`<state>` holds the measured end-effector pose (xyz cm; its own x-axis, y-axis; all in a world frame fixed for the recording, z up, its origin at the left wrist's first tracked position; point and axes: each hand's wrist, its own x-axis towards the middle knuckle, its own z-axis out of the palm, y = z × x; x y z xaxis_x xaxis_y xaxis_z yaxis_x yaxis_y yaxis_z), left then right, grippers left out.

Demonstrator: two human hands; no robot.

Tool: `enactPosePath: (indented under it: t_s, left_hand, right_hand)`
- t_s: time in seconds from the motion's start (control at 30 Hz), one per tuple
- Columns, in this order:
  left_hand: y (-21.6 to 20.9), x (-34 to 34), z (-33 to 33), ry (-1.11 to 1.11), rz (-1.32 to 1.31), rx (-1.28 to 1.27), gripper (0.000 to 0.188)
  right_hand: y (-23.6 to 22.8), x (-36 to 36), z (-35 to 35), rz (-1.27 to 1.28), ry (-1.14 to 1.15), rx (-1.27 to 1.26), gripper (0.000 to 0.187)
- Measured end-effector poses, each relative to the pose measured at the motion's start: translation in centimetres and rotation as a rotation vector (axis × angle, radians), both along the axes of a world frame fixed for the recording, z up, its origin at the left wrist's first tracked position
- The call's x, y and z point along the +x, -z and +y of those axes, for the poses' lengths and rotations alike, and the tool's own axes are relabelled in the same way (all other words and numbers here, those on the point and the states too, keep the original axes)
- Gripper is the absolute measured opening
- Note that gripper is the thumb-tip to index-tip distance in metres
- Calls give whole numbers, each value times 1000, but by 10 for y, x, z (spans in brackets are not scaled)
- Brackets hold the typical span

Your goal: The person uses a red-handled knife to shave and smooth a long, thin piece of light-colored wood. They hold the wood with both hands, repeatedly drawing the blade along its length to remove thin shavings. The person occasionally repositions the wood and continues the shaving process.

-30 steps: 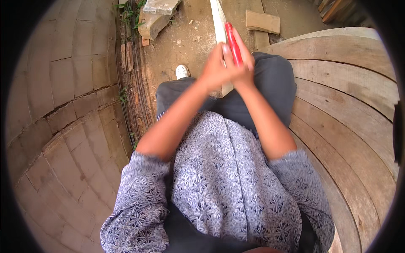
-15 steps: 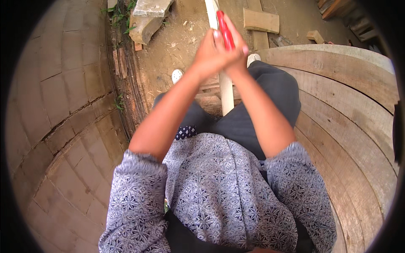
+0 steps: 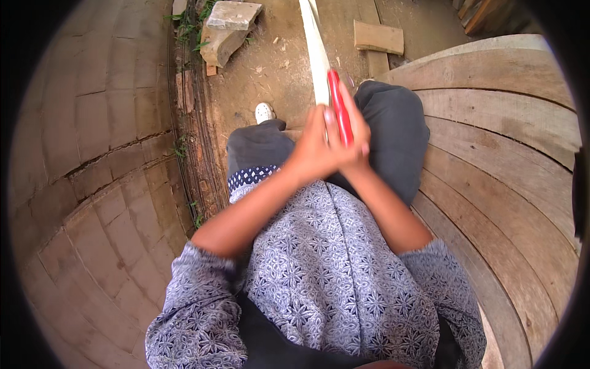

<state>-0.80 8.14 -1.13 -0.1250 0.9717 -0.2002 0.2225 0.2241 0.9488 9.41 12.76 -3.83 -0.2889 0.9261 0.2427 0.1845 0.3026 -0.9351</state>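
A person in a patterned shirt (image 3: 344, 264) presses both hands together at a red handle (image 3: 340, 111): the right hand (image 3: 358, 136) curls along its right side, the left hand (image 3: 312, 155) closes in at its near end, exact grip hidden from where I stand. A pale wooden strip (image 3: 316, 55) runs just left of the handle, a white clog (image 3: 263, 112) farther left, weathered planks (image 3: 498, 118) to its right

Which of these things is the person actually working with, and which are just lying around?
Seemingly in use:
- red handle, held where the left hand and right hand meet
- pale wooden strip, running beside the handle

Seemingly just lying about:
- short wooden block, upper right
- greyish slab atop a rough chunk, upper left
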Motion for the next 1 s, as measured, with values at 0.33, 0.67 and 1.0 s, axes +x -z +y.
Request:
enactPosePath:
  t_s: [0.33, 0.67, 1.0]
  left_hand:
    - [-9, -13, 40, -68, 40, 45, 69]
    - [27, -104, 203, -116, -442, -90, 72]
    - [-22, 21, -12, -1, -15, 69, 66]
  right_hand:
    - [-2, -24, 40, 55, -11, -52, 62]
    - [34, -126, 204, 55, 76, -322, 59]
    - [-29, 25, -11, -68, -24, -2, 58]
